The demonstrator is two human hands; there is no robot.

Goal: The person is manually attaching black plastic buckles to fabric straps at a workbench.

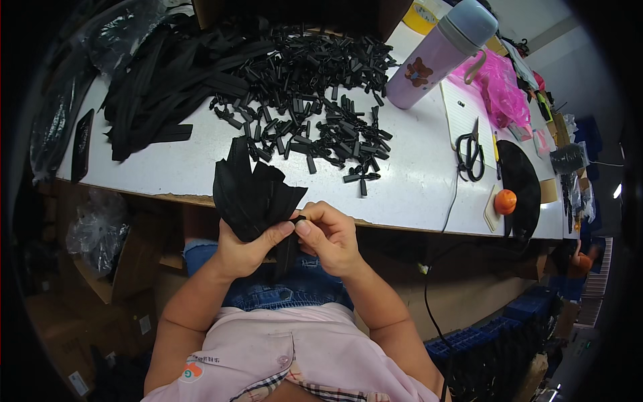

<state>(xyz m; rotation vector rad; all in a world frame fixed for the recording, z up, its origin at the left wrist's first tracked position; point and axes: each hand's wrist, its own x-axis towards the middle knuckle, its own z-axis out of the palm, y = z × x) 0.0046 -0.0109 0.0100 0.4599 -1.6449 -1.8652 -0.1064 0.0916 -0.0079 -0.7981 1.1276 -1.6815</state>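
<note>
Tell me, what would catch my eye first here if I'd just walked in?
Probably the big heap of black zipper pulls across the middle of the white tabletop, with a lilac bottle to its right and a vivid pink plastic bag farther right. Then, near the table's front edge, the left hand holds a fan of black zipper strips, while the right hand pinches a small black piece beside it.

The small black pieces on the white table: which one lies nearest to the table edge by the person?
The black piece that sticks out lowest, its bar pointing straight toward that edge; the other pieces lie farther back.
</note>
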